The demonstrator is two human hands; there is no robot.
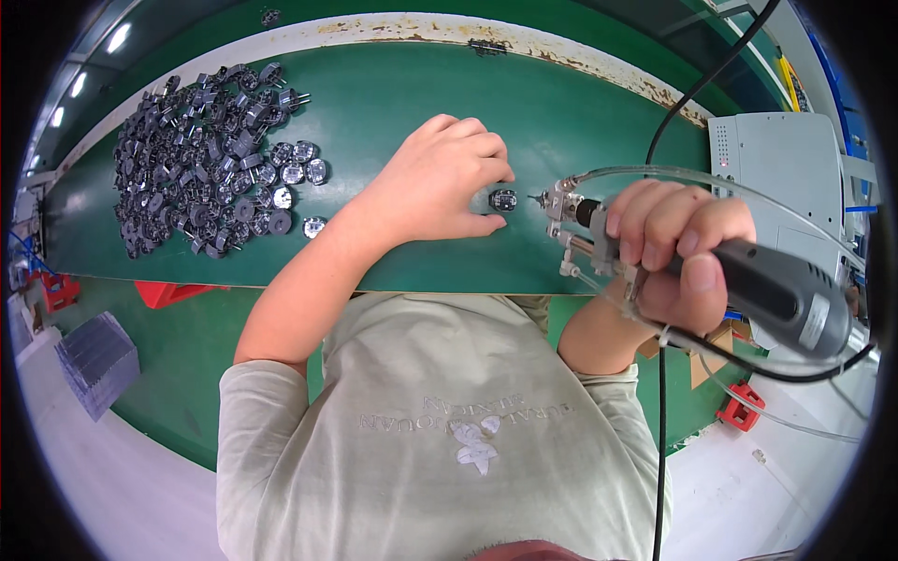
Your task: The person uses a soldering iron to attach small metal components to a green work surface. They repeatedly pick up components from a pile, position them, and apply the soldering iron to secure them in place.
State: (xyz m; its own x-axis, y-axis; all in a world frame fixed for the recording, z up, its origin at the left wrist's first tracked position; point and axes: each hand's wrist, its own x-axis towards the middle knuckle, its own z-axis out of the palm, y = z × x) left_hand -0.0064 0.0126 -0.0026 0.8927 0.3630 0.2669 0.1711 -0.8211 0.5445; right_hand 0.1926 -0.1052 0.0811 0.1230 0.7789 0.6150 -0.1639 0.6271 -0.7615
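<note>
Right hand [675, 245], one soldering tool [748, 280]

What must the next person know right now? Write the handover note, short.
Left hand: open, fingers curled beside one small part on the green bench, fingertips at it, not gripping.
Right hand: shut on the powered tool, tip pointing at the part, just short of it.
Pile of like parts lies far left; a few sit loose at its edge.
Done: one part set out. Left: which pile parts are worked cannot be told.
</note>
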